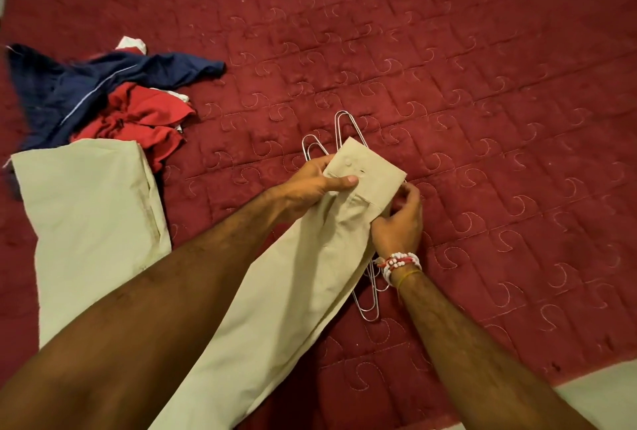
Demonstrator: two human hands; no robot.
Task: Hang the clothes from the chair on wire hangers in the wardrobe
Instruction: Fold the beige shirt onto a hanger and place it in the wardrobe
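1. A red quilted bedspread fills the view and serves as the work surface. All the clothes and hangers in view lie on it.
2. The beige shirt is spread at the left, and one long sleeve is drawn across towards the middle. It is judged to be the garment being made ready for a hanger.
3. A navy garment, a red garment and a scrap of white cloth are heaped together beyond the shirt, touching it. They are presumably waiting their turn.
4. The wire hangers lie bunched under the sleeve, so that their ends show above and below it. None is yet inside a garment.
5. The cuff is held raised over the hangers, probably so that its button can be worked.
6. The left hand grips the cuff's far side, the thumb laid across the top.
7. The right hand, with beaded bracelets at the wrist, pinches the cuff's near edge with curled fingers.
8. No container is to be seen: neither wardrobe nor chair is in view.
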